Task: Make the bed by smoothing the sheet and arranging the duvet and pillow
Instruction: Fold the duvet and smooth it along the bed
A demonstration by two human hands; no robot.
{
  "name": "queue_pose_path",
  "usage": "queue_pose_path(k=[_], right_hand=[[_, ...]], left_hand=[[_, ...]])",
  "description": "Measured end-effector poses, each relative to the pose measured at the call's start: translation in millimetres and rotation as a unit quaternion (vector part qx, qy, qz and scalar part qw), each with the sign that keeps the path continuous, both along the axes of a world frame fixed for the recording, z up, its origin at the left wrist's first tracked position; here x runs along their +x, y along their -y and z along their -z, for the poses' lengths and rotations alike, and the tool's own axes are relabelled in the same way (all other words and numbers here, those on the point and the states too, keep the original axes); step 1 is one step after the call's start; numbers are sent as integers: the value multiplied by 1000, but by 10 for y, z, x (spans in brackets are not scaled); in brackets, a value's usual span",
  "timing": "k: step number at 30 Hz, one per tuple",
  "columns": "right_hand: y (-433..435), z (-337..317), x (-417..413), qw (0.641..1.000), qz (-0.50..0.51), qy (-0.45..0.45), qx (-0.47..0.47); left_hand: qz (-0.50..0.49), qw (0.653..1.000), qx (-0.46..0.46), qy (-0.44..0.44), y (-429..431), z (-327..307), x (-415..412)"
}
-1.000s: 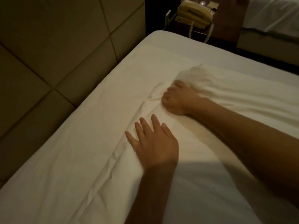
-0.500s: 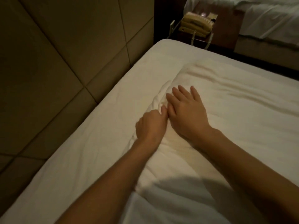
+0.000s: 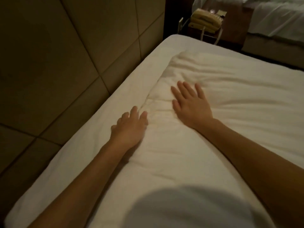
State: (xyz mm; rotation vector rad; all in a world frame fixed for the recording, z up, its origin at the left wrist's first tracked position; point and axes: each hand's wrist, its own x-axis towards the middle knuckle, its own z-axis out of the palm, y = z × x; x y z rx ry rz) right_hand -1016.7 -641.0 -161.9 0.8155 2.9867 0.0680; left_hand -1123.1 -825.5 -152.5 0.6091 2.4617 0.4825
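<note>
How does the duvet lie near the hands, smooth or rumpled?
Rumpled: creases cross the duvet beyond the right hand and bunch at its edge by the left hand.

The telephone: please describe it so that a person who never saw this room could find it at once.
Start from the far corner of the white bed being made. Just beyond it stands a dark wooden nightstand, before a second bed. On it sits the beige telephone, known by its coiled cord hanging down.

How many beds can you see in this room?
2. One bed lies in the foreground under the left hand and right hand; a second bed is at the top right, beyond the telephone. Others may be out of view.
</note>
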Motion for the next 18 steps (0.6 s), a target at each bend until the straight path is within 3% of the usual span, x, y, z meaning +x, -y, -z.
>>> queue_pose_path(k=[4, 7, 9, 11, 12, 18], right_hand=[[172, -310, -14, 999, 37, -5, -21], [820, -461, -365, 989, -117, -56, -72], [1144, -325, -528, 964, -226, 86, -107], [1268, -106, -457, 932, -245, 266, -39], [1254, -32, -391, 923, -235, 304, -6], [913, -52, -251, 939, -236, 203, 146]], left_hand=[[44, 997, -66, 15, 678, -93, 926], [92, 990, -100, -29, 530, 43, 1156], [151, 980, -116, -61, 478, 36, 1154], [185, 976, -88, -73, 560, 92, 1143], [196, 975, -70, -76, 617, 91, 1142], [64, 994, -68, 61, 868, -94, 1231]])
